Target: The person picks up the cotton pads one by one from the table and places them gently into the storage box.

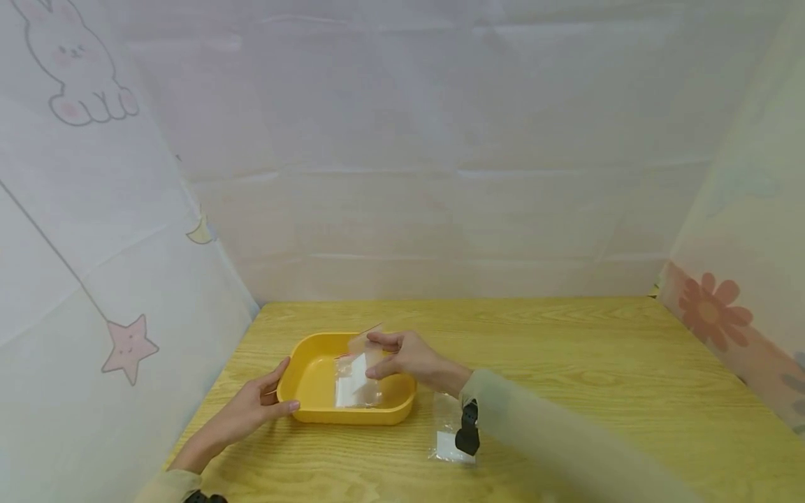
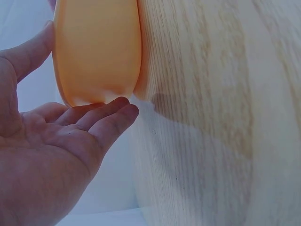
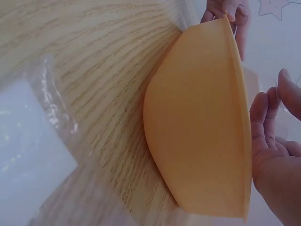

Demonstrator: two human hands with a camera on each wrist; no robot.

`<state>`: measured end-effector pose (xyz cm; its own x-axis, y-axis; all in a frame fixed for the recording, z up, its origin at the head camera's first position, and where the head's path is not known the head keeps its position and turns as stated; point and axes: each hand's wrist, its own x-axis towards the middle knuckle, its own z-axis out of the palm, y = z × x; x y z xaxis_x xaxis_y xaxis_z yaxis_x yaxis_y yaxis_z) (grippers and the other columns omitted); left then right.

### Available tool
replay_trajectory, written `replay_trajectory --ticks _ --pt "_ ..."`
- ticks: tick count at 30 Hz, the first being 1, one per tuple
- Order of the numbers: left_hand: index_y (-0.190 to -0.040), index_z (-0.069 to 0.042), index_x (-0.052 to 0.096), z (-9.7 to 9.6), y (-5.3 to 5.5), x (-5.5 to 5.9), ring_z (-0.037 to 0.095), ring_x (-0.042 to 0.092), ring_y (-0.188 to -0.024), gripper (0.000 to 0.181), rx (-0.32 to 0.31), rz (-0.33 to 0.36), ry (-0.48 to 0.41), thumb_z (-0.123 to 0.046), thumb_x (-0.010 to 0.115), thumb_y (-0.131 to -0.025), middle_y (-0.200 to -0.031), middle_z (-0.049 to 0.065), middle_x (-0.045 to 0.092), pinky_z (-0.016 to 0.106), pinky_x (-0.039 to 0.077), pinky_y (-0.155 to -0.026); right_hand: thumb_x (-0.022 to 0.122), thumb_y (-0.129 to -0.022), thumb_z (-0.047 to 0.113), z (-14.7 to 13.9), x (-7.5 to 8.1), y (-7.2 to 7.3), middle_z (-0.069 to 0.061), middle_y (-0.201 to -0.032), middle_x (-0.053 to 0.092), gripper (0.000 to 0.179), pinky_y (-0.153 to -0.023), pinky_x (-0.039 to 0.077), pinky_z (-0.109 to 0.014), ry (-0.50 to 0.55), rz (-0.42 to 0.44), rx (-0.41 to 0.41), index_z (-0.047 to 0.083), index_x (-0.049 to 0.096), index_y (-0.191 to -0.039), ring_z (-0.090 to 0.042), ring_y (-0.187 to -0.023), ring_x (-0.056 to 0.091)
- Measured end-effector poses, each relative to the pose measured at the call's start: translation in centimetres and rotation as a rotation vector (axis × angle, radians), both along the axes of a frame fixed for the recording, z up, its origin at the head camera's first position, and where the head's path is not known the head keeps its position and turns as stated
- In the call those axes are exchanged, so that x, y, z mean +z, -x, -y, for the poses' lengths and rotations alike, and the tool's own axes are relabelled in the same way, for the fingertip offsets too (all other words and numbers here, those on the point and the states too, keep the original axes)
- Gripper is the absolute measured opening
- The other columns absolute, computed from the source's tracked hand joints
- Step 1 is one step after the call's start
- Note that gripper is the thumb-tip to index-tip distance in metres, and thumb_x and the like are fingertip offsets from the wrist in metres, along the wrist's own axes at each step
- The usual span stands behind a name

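A yellow plastic basin (image 1: pixel 344 416) stands on the table. My left hand (image 1: pixel 253 404) holds its left end, the thumb at the near rim and the fingers against the outer wall; in the left wrist view those fingers touch the basin's end (image 2: pixel 99 56). Over the basin, my right hand (image 1: pixel 405 360) pinches a clear zip bag (image 1: pixel 359 372) with a white piece in it between thumb and fingers. Below that bag, another clear bag (image 1: pixel 343 392) with a white piece lies in the basin, partly covered by the held one.
One more clear bag (image 1: pixel 455 448) with a white piece lies on the wooden table (image 1: pixel 534 349) right of the basin, partly under the right wrist's black strap (image 1: pixel 468 427). Pale printed cloth (image 1: pixel 440 209) walls the table at the back and both sides.
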<state>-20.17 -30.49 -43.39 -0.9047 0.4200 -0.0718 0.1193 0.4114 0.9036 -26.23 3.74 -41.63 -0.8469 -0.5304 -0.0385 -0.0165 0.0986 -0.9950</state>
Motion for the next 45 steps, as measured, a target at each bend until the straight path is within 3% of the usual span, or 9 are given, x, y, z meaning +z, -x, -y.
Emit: replay_trajectory --ticks 3,7,11,19,26,34,37,41,45 --pt "-0.166 0.005 0.003 0.0 0.1 0.0 0.052 0.042 -0.142 0.095 -0.002 0.005 0.001 -0.018 0.071 -0.104 -0.166 0.036 0.011 0.033 0.055 -0.100 0.088 -0.084 0.000 0.8 -0.3 0.0 -0.010 -0.158 0.051 0.075 -0.088 0.059 -0.029 -0.022 0.000 -0.004 0.002 0.055 -0.152 -0.023 -0.123 0.065" --pt "-0.166 0.005 0.003 -0.1 0.1 0.0 0.052 0.042 -0.142 0.095 -0.006 0.014 -0.003 -0.018 0.071 -0.104 -0.167 0.036 0.011 0.034 0.055 -0.100 0.090 -0.083 0.004 1.5 -0.3 -0.1 -0.007 -0.158 0.052 0.076 -0.090 0.058 -0.027 -0.075 -0.011 -0.010 0.004 0.056 -0.152 -0.023 -0.134 0.056" --pt "-0.166 0.004 0.002 0.0 0.1 0.0 0.052 0.043 -0.142 0.095 -0.007 0.016 -0.003 -0.018 0.071 -0.104 -0.167 0.036 0.012 0.033 0.055 -0.099 0.092 -0.081 0.007 2.1 -0.3 -0.1 -0.006 -0.153 0.058 0.077 -0.086 0.058 -0.028 -0.138 -0.031 -0.036 0.006 0.060 -0.150 -0.026 -0.130 0.059" --pt "-0.166 0.005 0.003 0.2 0.1 -0.1 0.052 0.043 -0.142 0.095 -0.004 0.006 0.003 -0.019 0.071 -0.104 -0.166 0.036 0.012 0.034 0.055 -0.100 0.094 -0.080 0.009 2.9 -0.6 0.0 -0.006 -0.150 0.061 0.074 -0.107 0.051 -0.036 -0.260 -0.071 -0.026 0.003 0.062 -0.146 -0.031 -0.141 0.050" --pt "-0.166 0.006 0.003 0.3 0.1 -0.1 0.053 0.044 -0.141 0.095 -0.007 0.004 0.001 -0.018 0.071 -0.104 -0.166 0.037 0.012 0.033 0.055 -0.099 0.091 -0.082 0.004 2.9 -0.5 -0.1 -0.011 -0.150 0.060 0.071 -0.092 0.057 -0.031 -0.292 -0.098 0.021 -0.001 0.062 -0.146 -0.028 -0.137 0.051" --pt "-0.166 0.006 0.003 0.3 0.1 0.0 0.053 0.043 -0.141 0.095 -0.008 0.007 -0.005 -0.017 0.071 -0.104 -0.166 0.037 0.012 0.033 0.055 -0.099 0.093 -0.083 0.013 2.6 0.5 -0.3 -0.012 -0.147 0.062 0.073 -0.117 0.041 -0.046 -0.450 -0.165 0.008 0.002 0.061 -0.148 -0.034 -0.141 0.052" --pt "-0.166 0.006 0.003 0.3 0.1 0.0 0.053 0.043 -0.141 0.095 -0.005 0.009 -0.005 -0.017 0.071 -0.104 -0.166 0.037 0.012 0.034 0.055 -0.100 0.094 -0.083 0.016 2.3 0.9 -0.4 -0.017 -0.142 0.065 0.073 -0.113 0.046 -0.045 -0.504 -0.191 0.011 0.001 0.062 -0.147 -0.034 -0.135 0.057" --pt "-0.166 0.006 0.003 0.3 0.1 -0.1 0.053 0.043 -0.141 0.095 -0.006 0.013 -0.006 -0.017 0.071 -0.104 -0.166 0.037 0.011 0.034 0.055 -0.100 0.094 -0.082 0.016 1.7 1.5 -0.5 -0.022 -0.142 0.064 0.072 -0.087 0.060 -0.040 -0.552 -0.224 0.013 0.001 0.063 -0.146 -0.033 -0.100 0.075" --pt "-0.166 0.005 0.003 0.3 0.1 -0.1 0.053 0.044 -0.141 0.095 -0.002 0.013 -0.003 -0.017 0.071 -0.104 -0.166 0.037 0.013 0.034 0.056 -0.099 0.092 -0.085 0.019 0.6 2.2 -0.6 -0.017 -0.143 0.064 0.065 -0.065 0.053 -0.027 -0.543 -0.305 0.015 0.003 0.067 -0.142 -0.021 -0.067 0.071"
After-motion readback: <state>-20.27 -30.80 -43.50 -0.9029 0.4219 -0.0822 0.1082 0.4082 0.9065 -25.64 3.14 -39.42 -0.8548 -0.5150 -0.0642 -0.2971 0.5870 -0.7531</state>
